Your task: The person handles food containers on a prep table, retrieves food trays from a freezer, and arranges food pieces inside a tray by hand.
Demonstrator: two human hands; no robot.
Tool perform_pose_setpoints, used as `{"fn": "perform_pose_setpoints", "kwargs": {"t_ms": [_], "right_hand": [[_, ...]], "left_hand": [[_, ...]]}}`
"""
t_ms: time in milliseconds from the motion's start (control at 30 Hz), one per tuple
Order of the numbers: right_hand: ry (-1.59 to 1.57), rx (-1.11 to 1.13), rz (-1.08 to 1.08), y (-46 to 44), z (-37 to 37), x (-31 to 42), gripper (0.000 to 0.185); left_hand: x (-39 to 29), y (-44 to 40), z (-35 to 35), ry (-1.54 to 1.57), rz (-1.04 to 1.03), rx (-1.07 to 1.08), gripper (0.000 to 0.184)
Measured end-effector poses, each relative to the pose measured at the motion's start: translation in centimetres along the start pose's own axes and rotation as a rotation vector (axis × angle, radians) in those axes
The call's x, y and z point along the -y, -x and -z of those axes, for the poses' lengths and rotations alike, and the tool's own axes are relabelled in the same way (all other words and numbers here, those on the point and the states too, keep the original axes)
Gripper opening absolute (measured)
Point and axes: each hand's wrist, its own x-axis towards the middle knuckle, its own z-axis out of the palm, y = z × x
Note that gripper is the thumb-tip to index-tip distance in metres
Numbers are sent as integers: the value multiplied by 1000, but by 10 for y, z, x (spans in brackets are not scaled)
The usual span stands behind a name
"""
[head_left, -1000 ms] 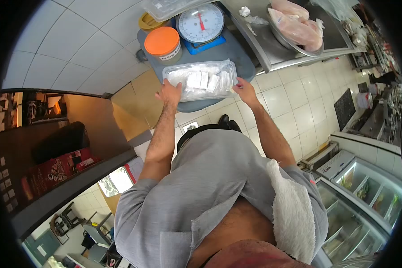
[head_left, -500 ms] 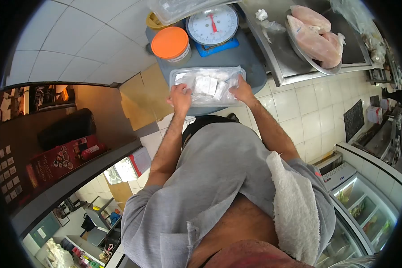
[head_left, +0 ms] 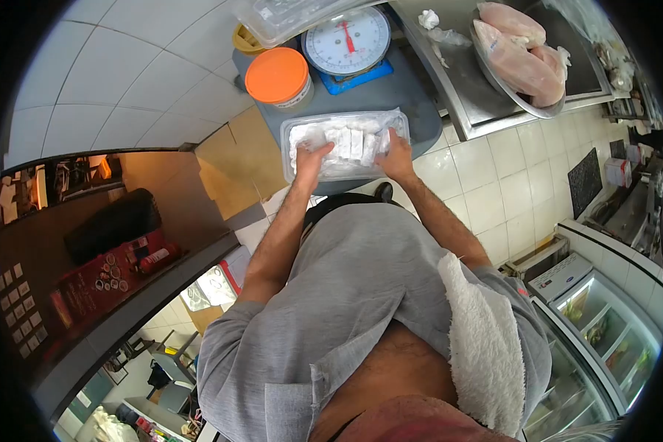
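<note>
A clear plastic tub (head_left: 346, 178) stands at the front of the grey tabletop. Small white packets (head_left: 355, 144) lie in it side by side, lined by a thin clear plastic bag (head_left: 399, 120). My left hand (head_left: 311, 163) reaches over the tub's left part, thumb stretched toward the packets and apart from the other fingers, which are partly hidden. At the right end, my right hand (head_left: 396, 157) has its fingers bent around the edge of the bag, beside the packets.
Behind the tub stand an orange-lidded bucket (head_left: 275, 76) and a dial scale (head_left: 346, 43) with a blue base. A clear lid or tray (head_left: 291, 22) overhangs the back. To the right, a metal bowl (head_left: 519, 103) of raw poultry pieces (head_left: 519, 62) sits on a steel counter (head_left: 468, 121).
Both hands have moved inward from the tub's sides, over its contents. The plastic bag is spread wider, and the white packets show more plainly in a row.
</note>
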Motion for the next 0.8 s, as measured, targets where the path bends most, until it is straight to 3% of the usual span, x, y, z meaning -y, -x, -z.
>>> {"fn": "perform_pose_setpoints", "kwargs": {"t_ms": [100, 167, 233, 367, 433, 533, 767, 800], "right_hand": [[-158, 64, -72, -4, 10, 0, 84], [-43, 49, -5, 0, 2, -7, 83], [72, 31, 64, 1, 1, -5, 83], [187, 85, 93, -2, 1, -5, 87], [188, 82, 112, 0, 9, 5, 90], [167, 170, 14, 13, 14, 17, 96], [208, 171, -36, 10, 17, 37, 94], [206, 190, -52, 8, 18, 37, 92]], "left_hand": [[5, -6, -4, -58, 108, 73, 46], [12, -8, -5, -86, 180, 128, 49], [1, -1, -17, -425, 164, 54, 53], [5, -1, -16, -348, 96, 113, 53], [6, -4, -12, -115, 220, 140, 51], [2, 0, -13, -13, 238, 168, 50], [4, -2, -29, -3, 220, 250, 50], [-8, 3, -30, -29, 305, 247, 50]]}}
